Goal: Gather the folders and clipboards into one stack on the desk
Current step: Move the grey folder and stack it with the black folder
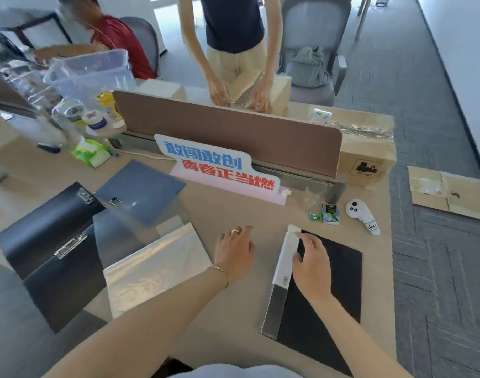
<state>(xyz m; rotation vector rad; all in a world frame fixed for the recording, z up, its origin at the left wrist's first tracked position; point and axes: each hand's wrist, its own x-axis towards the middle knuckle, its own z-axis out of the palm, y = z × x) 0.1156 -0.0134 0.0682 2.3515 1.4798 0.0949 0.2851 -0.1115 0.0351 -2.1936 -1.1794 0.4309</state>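
A black folder with a white and grey spine lies on the desk at the right. My right hand rests on its far left corner, fingers spread flat over the spine and cover. Just left of it, my left hand hovers open over bare desk and holds nothing. Further left lie a shiny silver folder, a clear grey folder, a blue clipboard and two dark clipboards with metal clips, overlapping loosely.
A sign with blue and red characters stands against a brown divider. Small packets, a clear glass and a white controller sit at the right. Bottles and a clear bin crowd the far left. Two people are beyond the divider.
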